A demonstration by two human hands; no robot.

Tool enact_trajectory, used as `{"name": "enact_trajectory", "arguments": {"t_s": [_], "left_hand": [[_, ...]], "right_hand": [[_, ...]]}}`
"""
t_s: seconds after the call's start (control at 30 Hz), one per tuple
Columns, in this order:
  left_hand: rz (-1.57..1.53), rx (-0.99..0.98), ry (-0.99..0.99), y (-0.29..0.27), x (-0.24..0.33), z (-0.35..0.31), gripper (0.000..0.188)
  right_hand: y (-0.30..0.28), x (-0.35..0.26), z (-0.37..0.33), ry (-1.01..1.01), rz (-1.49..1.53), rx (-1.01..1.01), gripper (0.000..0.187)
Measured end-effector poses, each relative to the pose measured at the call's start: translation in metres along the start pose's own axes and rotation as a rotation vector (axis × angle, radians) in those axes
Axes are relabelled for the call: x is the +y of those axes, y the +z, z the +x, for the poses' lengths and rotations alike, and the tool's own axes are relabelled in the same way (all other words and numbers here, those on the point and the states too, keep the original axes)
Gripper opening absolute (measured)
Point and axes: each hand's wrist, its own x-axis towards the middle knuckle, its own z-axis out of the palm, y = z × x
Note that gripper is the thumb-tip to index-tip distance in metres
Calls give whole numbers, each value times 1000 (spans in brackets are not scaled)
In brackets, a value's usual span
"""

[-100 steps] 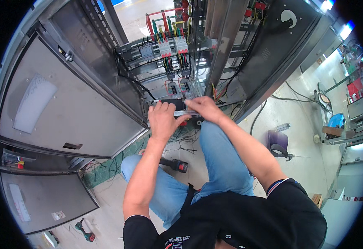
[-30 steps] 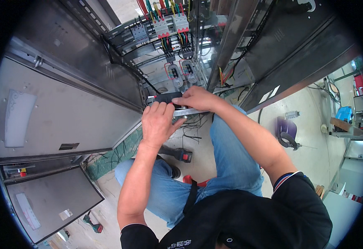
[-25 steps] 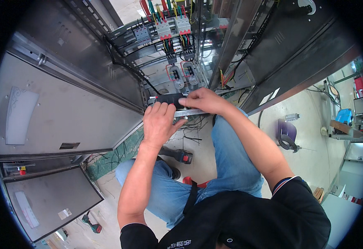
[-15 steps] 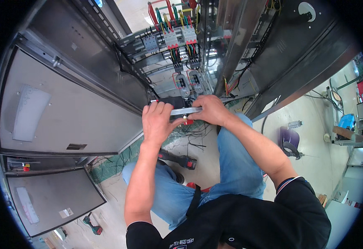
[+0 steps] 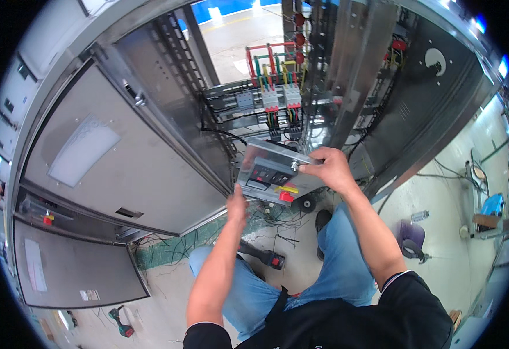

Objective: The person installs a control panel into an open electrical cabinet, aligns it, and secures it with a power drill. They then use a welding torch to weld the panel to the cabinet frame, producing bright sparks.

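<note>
the grey panel (image 5: 266, 173), just tilted so its face shows rather than its edge, likely making its front easier to reach, bears a black block (image 5: 270, 176), yellow strip (image 5: 290, 189) and red knob (image 5: 286, 196), the left hand (image 5: 237, 206) gripping its lower left edge and the right hand (image 5: 333, 168) its upper right corner, before the open cabinet (image 5: 176, 116).

Grey metal panel (image 5: 260, 149), roughly rectangular, held tilted between left hand (image 5: 237, 207) and right hand (image 5: 334, 169). Black inset (image 5: 270, 174) around middle; yellow plate (image 5: 290, 189) and red knob (image 5: 286, 196) near lower edge; silver bolt (image 5: 295, 166) toward right side.
</note>
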Motion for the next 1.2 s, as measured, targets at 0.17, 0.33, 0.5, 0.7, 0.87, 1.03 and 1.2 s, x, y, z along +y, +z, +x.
{"name": "enact_trajectory", "arguments": {"t_s": [0.17, 0.33, 0.5, 0.7, 0.87, 1.03, 1.2], "left_hand": [[-327, -90, -354, 57, -54, 22, 111], [-664, -331, -476, 97, -80, 22, 137], [-980, -745, -5, 125, -3, -8, 128], [-1071, -672, 240, 111, 92, -33, 83], [-1165, -515, 279, 97, 160, -43, 71], [-1201, -392, 362, 89, 196, -66, 60], [-1203, -366, 433, 82, 221, -91, 62]], "right_hand": [[-8, -1, -7, 93, 133, 1, 29], [-33, -20, -24, 121, 401, 104, 19], [-69, -20, -43, 57, 524, 211, 18], [-77, 14, -32, -58, 805, 344, 6], [-57, 33, -6, -180, 912, 446, 14], [-49, 22, 11, -221, 930, 502, 19], [-41, 21, 7, -95, 619, 506, 44]]}}
